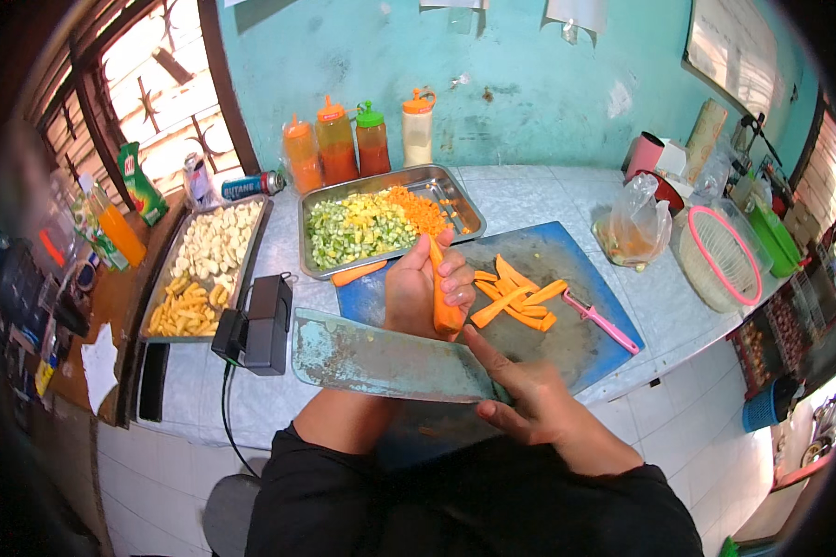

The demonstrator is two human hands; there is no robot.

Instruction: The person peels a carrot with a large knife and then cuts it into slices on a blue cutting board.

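Note:
My left hand grips a peeled carrot, raised above the blue-edged cutting board. In my right hand is a wide cleaver with a stained blade. The blade points left, just in front of the carrot's thick end and across my left forearm. Long carrot strips lie heaped on the board, and a pink peeler rests to their right. Behind my left hand a steel tray holds diced green and yellow vegetables and diced carrot. Another carrot piece sits by the tray's front edge.
A second tray of pale cloves and yellow pieces stands left, beside a black power adapter with a cable. Several sauce bottles line the wall. A plastic bag and a pink-rimmed basket stand right.

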